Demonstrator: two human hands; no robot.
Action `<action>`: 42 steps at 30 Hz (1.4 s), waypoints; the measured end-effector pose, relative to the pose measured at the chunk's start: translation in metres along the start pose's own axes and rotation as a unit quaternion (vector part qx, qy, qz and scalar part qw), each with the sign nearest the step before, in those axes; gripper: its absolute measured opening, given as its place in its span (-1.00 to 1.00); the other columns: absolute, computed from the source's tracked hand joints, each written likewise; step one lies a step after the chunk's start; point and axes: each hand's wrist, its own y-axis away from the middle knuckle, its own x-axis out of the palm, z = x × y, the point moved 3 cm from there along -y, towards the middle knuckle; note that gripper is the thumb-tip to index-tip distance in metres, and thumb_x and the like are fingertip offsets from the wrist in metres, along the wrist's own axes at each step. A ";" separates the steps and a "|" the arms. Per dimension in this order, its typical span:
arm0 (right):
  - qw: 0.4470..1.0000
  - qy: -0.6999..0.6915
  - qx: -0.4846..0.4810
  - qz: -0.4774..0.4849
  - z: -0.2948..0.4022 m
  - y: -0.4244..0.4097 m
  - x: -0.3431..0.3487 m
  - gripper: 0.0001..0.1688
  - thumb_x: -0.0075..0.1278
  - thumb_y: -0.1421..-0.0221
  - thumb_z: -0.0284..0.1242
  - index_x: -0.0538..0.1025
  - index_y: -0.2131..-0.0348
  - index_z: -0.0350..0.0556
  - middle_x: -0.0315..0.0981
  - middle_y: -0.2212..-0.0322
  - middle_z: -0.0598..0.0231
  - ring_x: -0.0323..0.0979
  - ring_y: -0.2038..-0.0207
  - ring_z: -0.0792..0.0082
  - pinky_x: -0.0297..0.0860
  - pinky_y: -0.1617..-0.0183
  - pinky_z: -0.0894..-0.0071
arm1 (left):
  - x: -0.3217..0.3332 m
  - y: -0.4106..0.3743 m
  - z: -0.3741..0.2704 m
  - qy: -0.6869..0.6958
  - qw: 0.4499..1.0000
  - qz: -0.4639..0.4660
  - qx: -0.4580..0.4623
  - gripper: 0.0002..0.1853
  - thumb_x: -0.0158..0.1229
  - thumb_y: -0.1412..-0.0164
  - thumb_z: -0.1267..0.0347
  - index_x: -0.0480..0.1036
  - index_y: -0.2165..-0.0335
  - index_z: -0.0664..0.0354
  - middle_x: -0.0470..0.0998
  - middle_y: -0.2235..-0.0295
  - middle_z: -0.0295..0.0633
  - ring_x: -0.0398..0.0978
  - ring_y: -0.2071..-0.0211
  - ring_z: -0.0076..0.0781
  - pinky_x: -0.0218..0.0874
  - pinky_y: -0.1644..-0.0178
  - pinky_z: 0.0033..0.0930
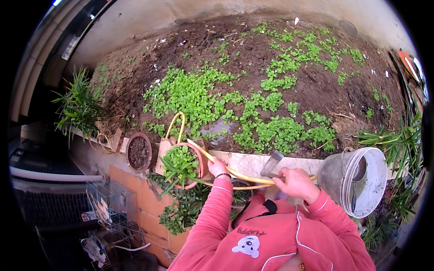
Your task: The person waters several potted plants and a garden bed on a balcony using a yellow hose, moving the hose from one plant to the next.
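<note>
A yellow garden hose (244, 175) runs across in front of me. My left hand (218, 166) is closed around it, a little behind its open end, which points up and left over the rim of a potted plant (181, 163). My right hand (295, 183) grips the hose farther along, with fingers bent over it; the hose shows again past the knuckles. Just beyond those fingers a metal-bladed hand tool (272, 162) lies against the tiled ledge (242, 162), its handle partly hidden. Another hose loop (183, 122) rises near the bed's edge. No water shows at the hose end.
Beyond the ledge spreads a soil bed (244, 64) with low green leafy plants (190, 91). A grey bucket (334, 176) holding a ladle-like utensil stands right. At left are a soil-filled pot (139, 151), a spiky-leaved plant (79, 105) and a wire cage (110, 206).
</note>
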 end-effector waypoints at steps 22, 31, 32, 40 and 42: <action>1.000 0.001 0.005 -0.029 0.002 0.012 0.001 -0.65 -0.05 0.10 -0.21 0.46 0.55 -0.17 0.41 0.71 0.05 0.41 0.58 0.06 0.34 0.42 0.20 | 0.021 0.008 -0.020 0.039 0.999 0.027 0.021 -0.93 -0.16 -0.18 0.41 0.19 0.37 0.18 0.19 0.68 -0.37 0.14 0.75 -0.61 0.05 0.75 -0.58; 0.999 -0.001 0.013 -0.032 -0.005 0.017 0.002 -0.64 -0.05 0.10 -0.19 0.46 0.55 -0.15 0.41 0.70 0.06 0.41 0.57 0.05 0.34 0.41 0.18 | 0.027 0.017 -0.038 0.068 0.997 0.037 0.010 -0.93 -0.19 -0.19 0.42 0.18 0.37 0.19 0.19 0.66 -0.35 0.16 0.73 -0.60 0.06 0.73 -0.57; 0.999 0.003 0.015 -0.032 -0.005 0.018 0.002 -0.64 -0.05 0.10 -0.19 0.46 0.55 -0.15 0.41 0.71 0.06 0.41 0.57 0.06 0.34 0.41 0.18 | 0.029 0.019 -0.041 0.070 0.997 0.036 0.012 -0.93 -0.19 -0.19 0.42 0.18 0.37 0.19 0.20 0.65 -0.34 0.16 0.72 -0.60 0.06 0.73 -0.57; 0.999 0.003 0.024 -0.020 -0.007 0.022 0.003 -0.65 -0.07 0.10 -0.19 0.46 0.54 -0.13 0.40 0.72 0.09 0.41 0.57 0.08 0.33 0.41 0.20 | 0.060 0.039 -0.047 0.069 0.986 0.149 0.011 -0.86 -0.15 -0.18 0.41 0.18 0.25 0.16 0.19 0.64 -0.36 0.17 0.72 -0.63 0.06 0.74 -0.59; 0.999 0.004 0.025 -0.019 -0.009 0.023 0.004 -0.65 -0.07 0.10 -0.19 0.46 0.53 -0.13 0.41 0.71 0.09 0.41 0.56 0.08 0.33 0.41 0.20 | 0.071 0.042 -0.045 0.045 0.984 0.170 0.012 -0.84 -0.15 -0.19 0.41 0.19 0.23 0.17 0.20 0.65 -0.36 0.16 0.73 -0.64 0.06 0.75 -0.60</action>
